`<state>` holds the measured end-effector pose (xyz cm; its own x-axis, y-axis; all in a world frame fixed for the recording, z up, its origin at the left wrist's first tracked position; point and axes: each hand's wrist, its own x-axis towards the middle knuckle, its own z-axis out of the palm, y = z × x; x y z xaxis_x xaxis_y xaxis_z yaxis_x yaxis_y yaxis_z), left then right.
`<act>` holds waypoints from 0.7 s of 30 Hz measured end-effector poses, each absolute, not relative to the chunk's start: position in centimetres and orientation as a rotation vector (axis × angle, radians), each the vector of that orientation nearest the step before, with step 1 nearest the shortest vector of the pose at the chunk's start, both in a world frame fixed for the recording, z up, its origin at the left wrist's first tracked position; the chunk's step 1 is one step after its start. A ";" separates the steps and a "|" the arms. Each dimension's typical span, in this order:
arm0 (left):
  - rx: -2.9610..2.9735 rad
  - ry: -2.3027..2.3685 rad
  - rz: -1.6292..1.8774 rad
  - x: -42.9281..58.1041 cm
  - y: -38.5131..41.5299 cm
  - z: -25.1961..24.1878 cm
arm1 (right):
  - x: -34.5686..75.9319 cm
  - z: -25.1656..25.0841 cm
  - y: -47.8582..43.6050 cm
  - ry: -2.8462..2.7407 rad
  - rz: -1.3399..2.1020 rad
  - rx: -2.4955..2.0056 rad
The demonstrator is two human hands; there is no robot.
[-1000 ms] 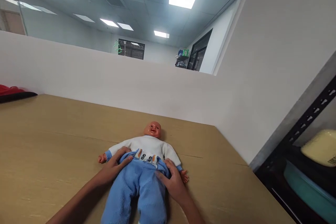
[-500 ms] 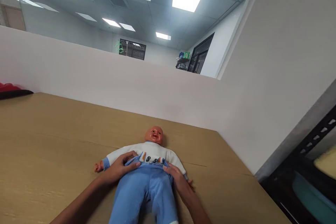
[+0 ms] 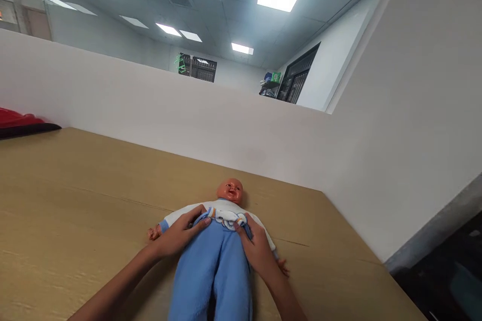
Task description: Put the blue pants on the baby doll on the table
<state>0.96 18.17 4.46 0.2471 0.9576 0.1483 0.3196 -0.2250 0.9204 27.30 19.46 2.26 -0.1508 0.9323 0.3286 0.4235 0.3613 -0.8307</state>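
A baby doll (image 3: 230, 190) lies on its back on the table, head toward the wall. It wears a white top (image 3: 179, 214) with blue cuffs and light blue pants (image 3: 211, 271). My left hand (image 3: 179, 235) pinches the waistband on the left side, thumb on the outside and fingers partly hidden by cloth. On the opposite side, my right hand (image 3: 257, 248) grips the waistband too, thumb at the front. Between the two hands, the top's printed front is bunched in folds above the pants. Both doll arms lie out to the sides, and the lower legs run out of view.
The brown tabletop (image 3: 94, 230) has a seam running across it. A low white wall (image 3: 181, 115) borders its far edge, with another wall at right. Something red and black (image 3: 26, 123) sits at the far left. A dark shelf (image 3: 452, 271) stands beyond the right edge.
Both hands have drawn the pants' waistband higher toward the doll's chest, bunching the printed top. The legs look straighter and closer together. The view has shifted slightly left.
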 end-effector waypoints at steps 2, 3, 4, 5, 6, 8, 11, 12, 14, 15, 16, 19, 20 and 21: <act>1.711 1.243 1.014 1.3 18.5 3.8 | 27.3 1.8 20.0 -1.712 0.767 -1.235; 1.698 1.262 1.032 1.5 18.7 3.4 | 27.4 1.6 20.3 -1.687 0.788 -1.247; 1.677 1.269 1.040 1.8 18.9 3.1 | 27.5 1.3 20.6 -1.662 0.805 -1.257; 1.654 1.254 1.031 2.0 19.1 2.8 | 27.6 1.0 20.9 -1.635 0.822 -1.268; 1.634 1.218 1.011 2.2 19.2 2.6 | 27.7 0.7 21.2 -1.609 0.839 -1.280; 1.601 1.123 0.958 2.5 19.6 2.1 | 28.0 0.1 21.6 -1.568 0.872 -1.309; 1.527 1.066 0.912 2.4 20.0 1.4 | 28.5 -0.8 21.6 -1.535 0.923 -1.360; 1.503 1.070 0.906 2.2 20.0 1.2 | 28.6 -1.1 21.5 -1.528 0.945 -1.375; 1.467 1.063 0.892 1.7 19.9 0.9 | 29.1 -1.7 21.1 -1.515 1.007 -1.385; 1.455 1.056 0.885 1.4 19.7 0.8 | 29.5 -2.1 20.8 -1.507 1.046 -1.379; 1.448 1.048 0.878 1.0 19.4 0.8 | 30.0 -2.5 20.4 -1.497 1.087 -1.371; 1.438 1.042 0.884 -0.4 18.2 0.9 | 32.1 -3.7 18.7 -1.448 1.177 -1.364; 1.431 1.037 0.884 -0.9 17.7 1.0 | 32.9 -4.0 18.0 -1.440 1.193 -1.363; 1.420 1.016 0.872 -1.4 17.2 1.0 | 33.5 -4.1 17.2 -1.442 1.212 -1.352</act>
